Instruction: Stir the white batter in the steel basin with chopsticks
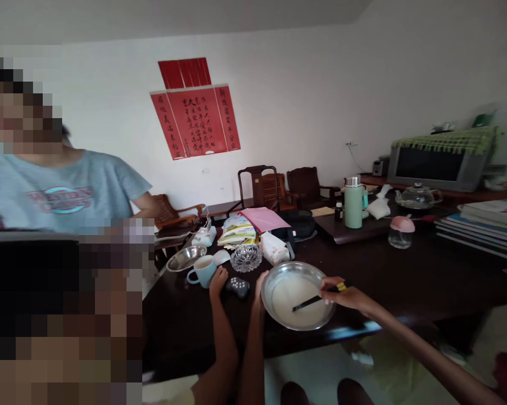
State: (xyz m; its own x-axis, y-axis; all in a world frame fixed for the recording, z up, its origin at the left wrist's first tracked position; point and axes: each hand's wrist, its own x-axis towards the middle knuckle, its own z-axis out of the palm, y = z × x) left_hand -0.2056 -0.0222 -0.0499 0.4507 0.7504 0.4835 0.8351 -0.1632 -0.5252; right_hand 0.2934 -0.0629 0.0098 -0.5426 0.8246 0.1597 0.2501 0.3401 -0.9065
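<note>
A round metal bowl point(271, 304) stands near the table's front edge with a pale, whitish liquid point(293, 289) inside. My left hand point(259, 287) grips the bowl's left rim, its fingers partly hidden. Over the right rim, my right hand point(335, 292) is closed around black chopsticks point(307, 303) with gold bands. Their tips reach into the liquid at a slant. Another person's hand point(219, 279) rests beside a light blue mug point(205, 272), left of my left arm. Between that hand and mine lies a black game controller point(238, 287).
Behind the bowl are a tissue pack point(274, 248), a glass ashtray point(246, 259) and a metal dish point(186, 258). A green thermos point(353, 203), a pink-lidded jar point(400, 232) and stacked books point(485, 230) stand rightward. A person in a grey T-shirt point(68, 185) is at left.
</note>
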